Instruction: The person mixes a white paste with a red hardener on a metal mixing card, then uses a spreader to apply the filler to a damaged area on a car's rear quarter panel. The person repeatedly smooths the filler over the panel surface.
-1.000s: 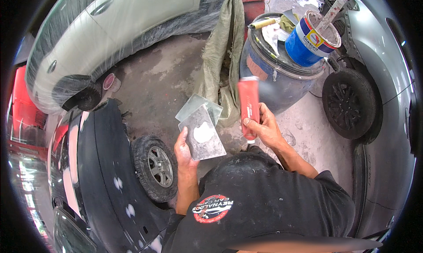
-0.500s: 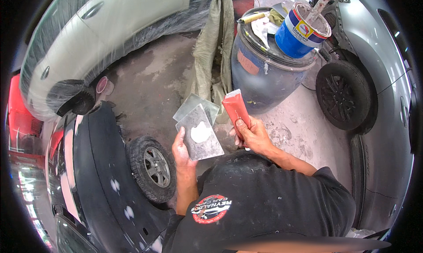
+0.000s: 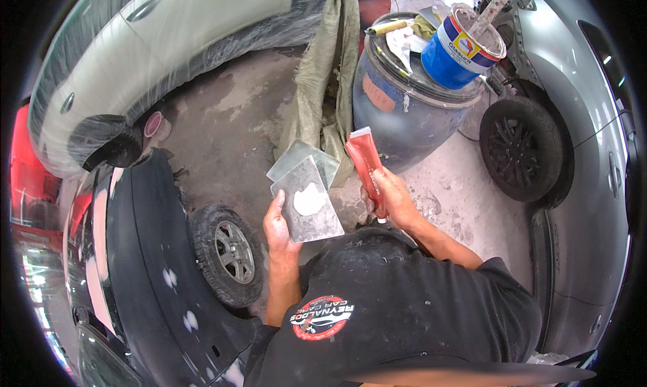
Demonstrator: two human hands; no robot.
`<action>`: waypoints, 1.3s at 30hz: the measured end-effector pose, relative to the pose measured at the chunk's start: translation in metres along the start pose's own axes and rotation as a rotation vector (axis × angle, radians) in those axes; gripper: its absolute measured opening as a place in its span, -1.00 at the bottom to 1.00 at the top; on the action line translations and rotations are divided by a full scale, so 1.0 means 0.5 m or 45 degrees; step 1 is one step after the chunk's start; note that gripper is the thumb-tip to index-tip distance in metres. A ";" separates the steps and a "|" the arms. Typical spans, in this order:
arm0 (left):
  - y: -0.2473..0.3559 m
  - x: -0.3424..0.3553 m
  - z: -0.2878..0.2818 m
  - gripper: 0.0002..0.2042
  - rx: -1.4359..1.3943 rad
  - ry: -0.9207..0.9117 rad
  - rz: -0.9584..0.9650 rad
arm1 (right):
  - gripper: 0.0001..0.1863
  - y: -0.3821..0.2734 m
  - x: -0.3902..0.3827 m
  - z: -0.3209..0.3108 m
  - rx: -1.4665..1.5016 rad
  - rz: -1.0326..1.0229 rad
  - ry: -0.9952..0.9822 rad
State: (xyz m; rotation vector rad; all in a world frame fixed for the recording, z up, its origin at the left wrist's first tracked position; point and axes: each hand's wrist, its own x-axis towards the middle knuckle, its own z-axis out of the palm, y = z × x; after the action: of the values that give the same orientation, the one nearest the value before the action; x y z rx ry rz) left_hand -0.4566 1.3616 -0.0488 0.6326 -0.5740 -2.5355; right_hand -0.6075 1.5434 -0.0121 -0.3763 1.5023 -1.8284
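Observation:
In my left hand (image 3: 278, 224) is a flat grey mixing board (image 3: 325, 225), its thumb along the edge. A white blob of paste (image 3: 310, 199) lies on the middle of the board. A second, greenish translucent plate (image 3: 296, 155) sticks out behind it at an angle; how it is held is hidden. My right hand (image 3: 396, 197) is wrapped round a red squeeze tube (image 3: 364, 152). The tube's flat crimped end points up and away, and its white nozzle end shows below the fingers. Tube and board are apart.
Ahead stands a dark drum (image 3: 397, 127) bearing a blue paint can (image 3: 450, 55) with a stick in it. A greenish sack (image 3: 323, 70) hangs beside it. A loose wheel (image 3: 229, 245) and black car panel (image 3: 151, 252) lie left; a silver car (image 3: 586, 232) stands right.
The right hand has turned the tube more upright and shifted its grip, so the nozzle end shows lower down. The board stays nearly in place. The view has shifted slightly.

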 end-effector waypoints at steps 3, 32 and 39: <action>0.004 0.000 -0.001 -0.56 -0.002 -0.020 0.004 | -0.36 -0.008 -0.008 -0.008 -0.044 0.118 0.025; 0.024 -0.032 0.040 -0.68 0.003 -0.030 0.041 | -0.62 -0.140 -0.018 -0.010 -0.092 0.047 -0.536; 0.010 -0.065 0.080 -0.67 0.115 -0.087 -0.035 | -0.75 -0.219 -0.034 0.015 -0.787 0.111 -0.414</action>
State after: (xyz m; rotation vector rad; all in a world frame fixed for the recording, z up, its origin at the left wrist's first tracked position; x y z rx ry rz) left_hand -0.4501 1.3858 -0.0037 0.5912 -0.7122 -2.5771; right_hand -0.6292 1.5555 0.0960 -0.8418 1.7826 -1.1312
